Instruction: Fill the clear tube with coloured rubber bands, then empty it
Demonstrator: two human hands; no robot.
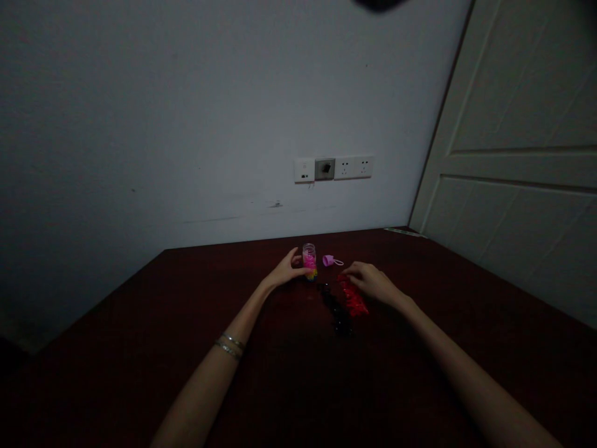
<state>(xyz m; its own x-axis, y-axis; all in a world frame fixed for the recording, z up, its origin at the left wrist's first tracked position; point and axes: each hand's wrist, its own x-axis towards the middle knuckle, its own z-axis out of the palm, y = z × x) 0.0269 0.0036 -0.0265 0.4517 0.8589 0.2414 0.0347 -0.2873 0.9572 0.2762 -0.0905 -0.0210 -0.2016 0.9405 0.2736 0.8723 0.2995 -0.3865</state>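
Observation:
My left hand (285,272) curls around a small clear jar (309,259) that stands upright on the dark red table (186,348); the jar holds pink and other coloured bits. A purple lid (329,260) with a loop lies just right of the jar. My right hand (370,281) rests palm down, fingers bent, over the top end of a pile of red pieces (354,302). A pile of black pieces (334,310) lies beside the red one, between my hands. Whether the right fingers pinch anything is hidden in the dim light.
A pale wall rises behind the table with a row of sockets and a switch (333,168). A white door (517,186) stands at the right, close to the table's far right corner. Bangles (229,346) circle my left wrist.

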